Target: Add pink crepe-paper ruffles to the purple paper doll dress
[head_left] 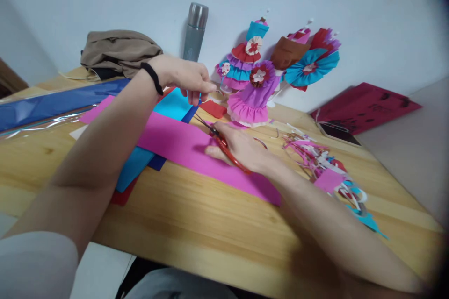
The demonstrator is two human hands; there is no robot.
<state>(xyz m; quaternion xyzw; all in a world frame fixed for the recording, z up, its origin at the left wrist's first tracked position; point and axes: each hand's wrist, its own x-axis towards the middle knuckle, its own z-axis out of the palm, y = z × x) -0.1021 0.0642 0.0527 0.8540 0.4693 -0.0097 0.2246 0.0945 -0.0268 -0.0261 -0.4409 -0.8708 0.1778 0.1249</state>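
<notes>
Red-handled scissors [228, 153] are gripped in my right hand [245, 144], their slim metal blades pointing up and left above a long pink paper strip [180, 142]. My left hand [185, 77], with a black band at the wrist, is raised beyond the strip, its fingers curled and pinched together. What they hold, if anything, I cannot make out. Under the pink strip lie light blue sheets [135, 168], a dark blue sheet [157, 162] and a red one [124, 195]. Just past my right hand sits a red piece [214, 109].
Paper dress figures [254, 98] and a grey flask [194, 32] stand along the wall. Coloured scraps [326, 168] spread at right, near a phone [338, 133] and a magenta bag [368, 107]. A brown cloth bag [117, 51] and blue wrapped paper [59, 103] lie at left.
</notes>
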